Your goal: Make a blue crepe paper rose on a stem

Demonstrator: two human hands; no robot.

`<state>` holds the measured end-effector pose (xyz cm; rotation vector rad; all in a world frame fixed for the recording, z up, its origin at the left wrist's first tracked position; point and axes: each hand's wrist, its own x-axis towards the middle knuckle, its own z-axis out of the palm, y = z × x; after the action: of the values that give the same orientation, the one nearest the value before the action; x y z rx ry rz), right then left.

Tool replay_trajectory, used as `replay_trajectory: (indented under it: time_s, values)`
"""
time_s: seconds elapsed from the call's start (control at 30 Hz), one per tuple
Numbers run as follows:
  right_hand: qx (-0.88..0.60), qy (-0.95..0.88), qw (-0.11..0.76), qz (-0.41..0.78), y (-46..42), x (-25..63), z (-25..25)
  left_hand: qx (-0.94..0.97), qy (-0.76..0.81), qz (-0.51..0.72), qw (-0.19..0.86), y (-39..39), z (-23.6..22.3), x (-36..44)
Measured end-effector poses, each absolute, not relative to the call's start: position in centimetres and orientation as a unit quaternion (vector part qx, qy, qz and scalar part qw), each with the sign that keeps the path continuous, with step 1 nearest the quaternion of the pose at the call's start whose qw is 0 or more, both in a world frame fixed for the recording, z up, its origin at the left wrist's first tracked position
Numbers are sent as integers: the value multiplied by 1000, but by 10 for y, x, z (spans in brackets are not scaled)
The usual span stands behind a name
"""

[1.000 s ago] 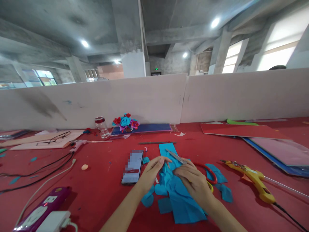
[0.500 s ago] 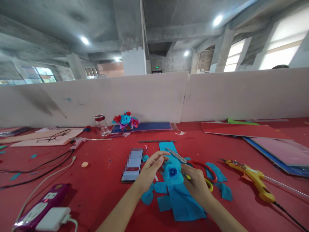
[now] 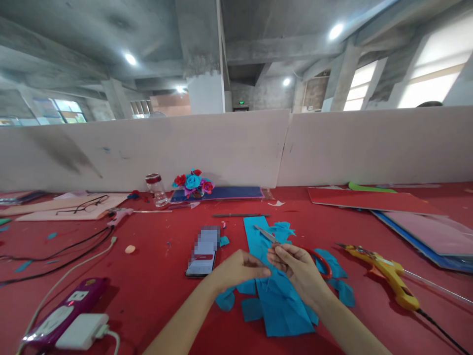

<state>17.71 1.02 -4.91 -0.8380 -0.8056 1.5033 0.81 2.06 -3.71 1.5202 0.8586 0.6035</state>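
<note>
1. Rosette, blue: seen between the hands half a second ago, now gone from there; a ruffled piece (image 3: pixel 283 230) shows beyond them, perhaps the same item. Left hand (image 3: pixel 240 269) has moved lower and nearer the right hand (image 3: pixel 301 271).
2. Left fingers: thumb and fingertips drawn nearly together; whether anything is pinched cannot be told.
3. Right fingers: curled, thumb against fingertips, a faint thread-like line near them; any hold cannot be told.
4. Paper (image 3: pixel 286 308), blue, creased: lying on the red table (image 3: pixel 148 305), below and between the hands. Likely very light, limp and easily torn; best taken flat by an edge, without tugging.
5. Ruffled piece: beside the scissors' blades, probably soft and quick to crush; best pinched lightly at its gathered base, petals left free.
6. Scissors (image 3: pixel 265 234), red handle: blades across the paper, partly behind the right hand. Stiff and heavier than paper; best held by the loops, away from the points.
</note>
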Motion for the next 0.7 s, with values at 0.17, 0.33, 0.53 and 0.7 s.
replay_trajectory:
  time_s: [0.17,0.33,0.53,0.7]
  values:
    - [-345,-338,581,656,12,180,-53,640,342,239,645,13,-35,13]
    - [-339,-331,572,670,13,179,-54,622,343,272,649,9,-34,21]
    - [-352,-342,571,659,11,179,-52,619,370,309,620,11,-39,24]
    - [-351,-344,562,665,9,177,-50,623,399,303,601,12,-40,24]
